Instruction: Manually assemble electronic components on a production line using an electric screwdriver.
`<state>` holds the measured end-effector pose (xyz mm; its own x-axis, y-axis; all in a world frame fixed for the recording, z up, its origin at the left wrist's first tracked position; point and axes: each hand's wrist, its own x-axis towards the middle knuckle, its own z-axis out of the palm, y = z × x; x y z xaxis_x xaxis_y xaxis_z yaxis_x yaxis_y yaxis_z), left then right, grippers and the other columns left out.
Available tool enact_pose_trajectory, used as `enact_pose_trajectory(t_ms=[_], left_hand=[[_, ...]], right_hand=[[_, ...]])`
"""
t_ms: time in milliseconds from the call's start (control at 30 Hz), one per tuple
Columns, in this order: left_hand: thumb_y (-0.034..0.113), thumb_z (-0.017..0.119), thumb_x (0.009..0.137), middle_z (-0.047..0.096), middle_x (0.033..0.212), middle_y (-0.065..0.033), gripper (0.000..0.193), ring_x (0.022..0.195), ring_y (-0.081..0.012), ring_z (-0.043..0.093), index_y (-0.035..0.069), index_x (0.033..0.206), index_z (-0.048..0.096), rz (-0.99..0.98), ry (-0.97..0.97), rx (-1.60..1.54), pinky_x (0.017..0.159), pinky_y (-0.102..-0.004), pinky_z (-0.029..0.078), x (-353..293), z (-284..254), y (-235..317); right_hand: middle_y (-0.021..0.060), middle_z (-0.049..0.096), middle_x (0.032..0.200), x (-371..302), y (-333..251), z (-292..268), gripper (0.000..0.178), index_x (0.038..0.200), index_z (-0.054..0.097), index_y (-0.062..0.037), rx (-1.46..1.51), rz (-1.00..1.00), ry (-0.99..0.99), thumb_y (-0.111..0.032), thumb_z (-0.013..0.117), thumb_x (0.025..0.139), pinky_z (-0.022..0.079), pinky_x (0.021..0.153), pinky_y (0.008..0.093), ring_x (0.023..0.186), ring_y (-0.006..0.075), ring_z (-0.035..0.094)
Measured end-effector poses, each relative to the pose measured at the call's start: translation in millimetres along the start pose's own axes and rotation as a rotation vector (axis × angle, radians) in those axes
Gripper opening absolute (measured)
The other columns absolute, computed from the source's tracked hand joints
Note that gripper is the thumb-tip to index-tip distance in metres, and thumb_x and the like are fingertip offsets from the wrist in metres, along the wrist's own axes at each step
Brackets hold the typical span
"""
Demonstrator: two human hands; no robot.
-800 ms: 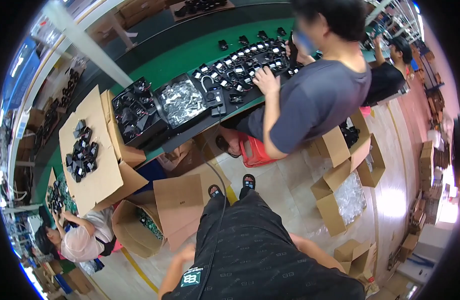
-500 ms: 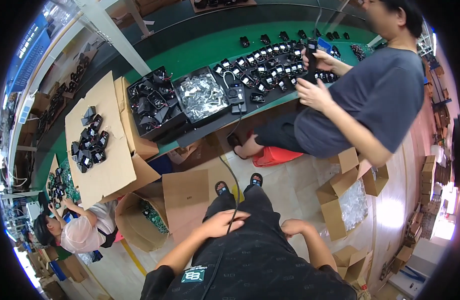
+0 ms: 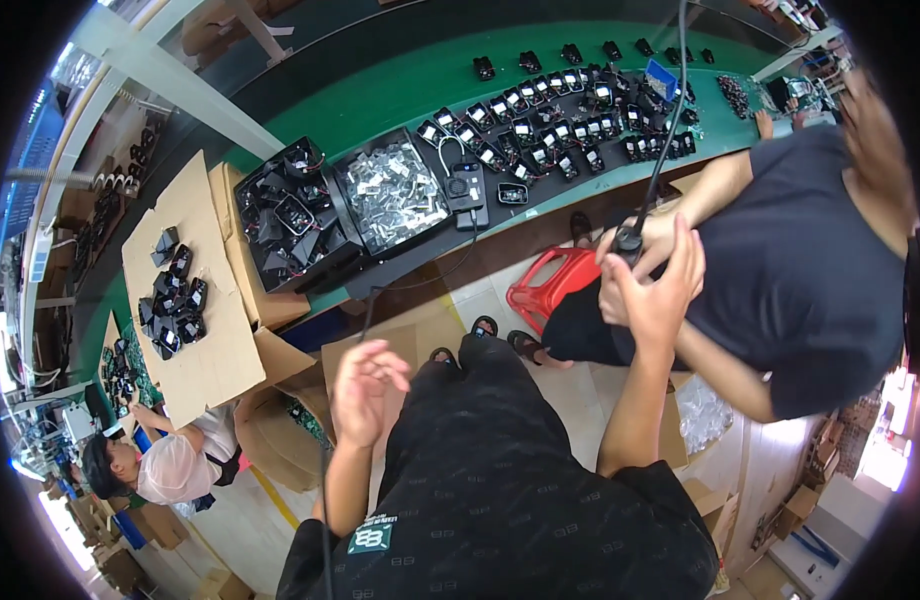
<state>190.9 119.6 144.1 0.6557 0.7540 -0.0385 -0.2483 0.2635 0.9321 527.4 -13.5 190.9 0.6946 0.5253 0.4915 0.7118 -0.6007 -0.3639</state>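
Note:
My left hand (image 3: 365, 390) is raised over the left side of my lap, empty, its fingers apart and loosely bent. Stretched forward on the right, my right hand (image 3: 660, 290) has thumb and fingers spread. It is close to a co-worker's hands (image 3: 620, 295), which are around the lower end of a black corded handheld tool (image 3: 628, 240). Its cable (image 3: 670, 130) runs upward. Whether my right fingers touch the tool or those hands is unclear. On the bench lie many small black housings (image 3: 525, 130) with pale labels.
A black bin (image 3: 350, 250) of black housings stands beside a tray of small clear and silvery pieces (image 3: 395, 190). A black device (image 3: 467, 190) trails a thin cable. Cardboard (image 3: 215, 330) holds more housings. A red stool (image 3: 550, 290) and open cartons surround me; another person works far left.
Both my hands have risen from my body, the right reaching out to the co-worker. The co-worker has turned and come nearer, bringing the black tool down from the bench toward me.

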Motion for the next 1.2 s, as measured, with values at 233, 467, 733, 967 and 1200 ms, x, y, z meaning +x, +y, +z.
enact_pose_trajectory(t_ms=[233, 467, 733, 967, 1200], left_hand=[[0.040, 0.039, 0.101, 0.053, 0.085, -0.0058, 0.037, 0.065, -0.0136, 0.043, 0.006, 0.112, 0.050, 0.309, 0.234, -0.334, 0.059, -0.0277, 0.036, 54.7, 4.1, 41.4], [0.035, 0.041, 0.101, 0.048, 0.081, -0.0041, 0.032, 0.063, -0.0126, 0.041, 0.006, 0.107, 0.051, 0.325, 0.184, -0.432, 0.058, -0.0267, 0.035, 100.3, -17.0, 44.7], [0.022, 0.049, 0.096, 0.049, 0.072, 0.0008, 0.015, 0.057, -0.0089, 0.043, 0.009, 0.089, 0.051, 0.460, 0.095, -0.792, 0.055, -0.0248, 0.034, 153.1, -50.0, 105.8], [-0.009, 0.055, 0.074, 0.063, 0.064, -0.0048, 0.014, 0.050, -0.0103, 0.053, 0.002, 0.068, 0.062, 1.080, -0.418, -1.047, 0.050, -0.0238, 0.042, 144.9, -56.3, 178.9], [-0.015, 0.052, 0.066, 0.063, 0.060, -0.0114, 0.018, 0.057, -0.0227, 0.064, -0.003, 0.057, 0.060, 1.268, -1.076, -1.302, 0.059, -0.0348, 0.056, 201.0, -36.8, 189.4]], right_hand=[[0.0104, 0.062, 0.119, -21.4, -10.2, 18.9, 0.057, 0.122, 0.059, -0.0088, -0.062, -0.043, -0.315, -0.031, 0.077, 0.073, 0.013, 0.110, 0.0582, 0.120, 0.0233, 0.053], [0.0128, 0.063, 0.109, -8.4, -15.7, 42.3, 0.048, 0.116, 0.061, -0.0064, -0.060, 0.122, -0.443, -0.023, 0.075, 0.073, 0.021, 0.109, 0.0548, 0.109, 0.0283, 0.057], [0.0129, 0.060, 0.099, -5.0, -31.0, 36.1, 0.041, 0.107, 0.065, -0.0009, 0.225, 0.143, -0.209, 0.001, 0.075, 0.067, 0.051, 0.077, 0.0293, 0.087, 0.0227, 0.063], [0.0155, 0.064, 0.102, 32.5, -57.8, 31.6, 0.046, 0.106, 0.067, -0.0004, 0.525, 0.166, -0.269, -0.005, 0.078, 0.062, 0.049, 0.086, 0.0344, 0.094, 0.0258, 0.063], [0.0113, 0.068, 0.098, 83.4, -70.9, 56.7, 0.051, 0.110, 0.066, 0.0003, 0.730, -0.214, -0.483, -0.009, 0.081, 0.062, 0.051, 0.083, 0.0326, 0.091, 0.0232, 0.065]])
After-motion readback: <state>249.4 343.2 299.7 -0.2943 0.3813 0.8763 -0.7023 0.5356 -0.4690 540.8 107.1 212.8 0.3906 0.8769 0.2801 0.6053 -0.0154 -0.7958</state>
